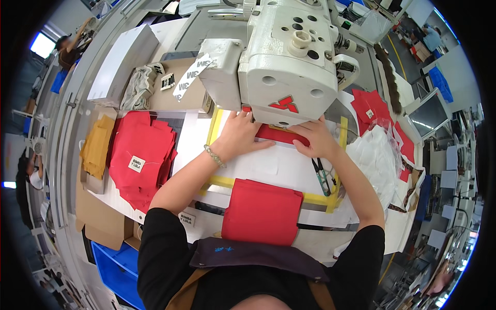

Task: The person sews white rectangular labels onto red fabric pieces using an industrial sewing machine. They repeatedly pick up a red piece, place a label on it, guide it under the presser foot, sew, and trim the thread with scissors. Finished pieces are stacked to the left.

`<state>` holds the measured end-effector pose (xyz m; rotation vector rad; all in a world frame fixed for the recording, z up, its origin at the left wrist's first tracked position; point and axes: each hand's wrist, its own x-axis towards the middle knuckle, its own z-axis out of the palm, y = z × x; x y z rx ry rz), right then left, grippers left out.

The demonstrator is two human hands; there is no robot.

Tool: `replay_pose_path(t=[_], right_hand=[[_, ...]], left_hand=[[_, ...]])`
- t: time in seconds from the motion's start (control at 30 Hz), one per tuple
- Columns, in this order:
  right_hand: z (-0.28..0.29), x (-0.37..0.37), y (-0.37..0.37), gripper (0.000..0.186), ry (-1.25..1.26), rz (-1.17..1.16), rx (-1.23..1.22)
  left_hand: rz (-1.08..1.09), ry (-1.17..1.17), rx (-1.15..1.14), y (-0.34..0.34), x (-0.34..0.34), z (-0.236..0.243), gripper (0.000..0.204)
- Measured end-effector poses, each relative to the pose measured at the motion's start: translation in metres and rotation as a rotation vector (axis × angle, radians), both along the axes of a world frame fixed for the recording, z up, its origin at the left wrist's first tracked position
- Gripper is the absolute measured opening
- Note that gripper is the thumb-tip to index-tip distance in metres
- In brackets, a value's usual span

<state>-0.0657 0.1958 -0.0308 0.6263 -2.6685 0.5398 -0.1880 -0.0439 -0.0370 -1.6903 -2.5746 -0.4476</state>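
Observation:
My left hand [242, 135] lies flat on a white template sheet [268, 165], its fingertips pressing the left end of a narrow red fabric strip [283, 136]. On the strip's right end rests my right hand [316, 139], fingers down. Both hands sit just under the head of a white sewing machine [287, 62]; the needle area is hidden by it. A folded red fabric piece [262, 211] lies near the table's front edge, close to my body. Small black-handled snips [321, 174] lie on the sheet beside my right forearm.
A stack of red fabric pieces [140, 155] with a small white label and a mustard stack [97, 147] lie at left. More red pieces [373, 107] and a clear plastic bag [376, 157] are at right. A blue bin [116, 263] stands low left. Another person [70, 49] works far left.

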Motion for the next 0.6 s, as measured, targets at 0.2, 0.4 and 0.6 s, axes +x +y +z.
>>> replay_pose_path(t=[0.2,0.4,0.6], right_hand=[[-0.004,0.016,0.011,0.039,0.051,-0.053,0.035],[-0.006,0.026,0.008,0.033,0.088,-0.058,0.102],[-0.006,0.021,-0.019,0.028,0.098,0.013,0.111]], left_hand=[[0.005,0.016,0.026,0.0,0.001,-0.002,0.07],[-0.001,0.05,0.063,-0.014,0.001,-0.001,0.074],[0.01,0.115,0.046,-0.044,-0.005,0.005,0.08]])
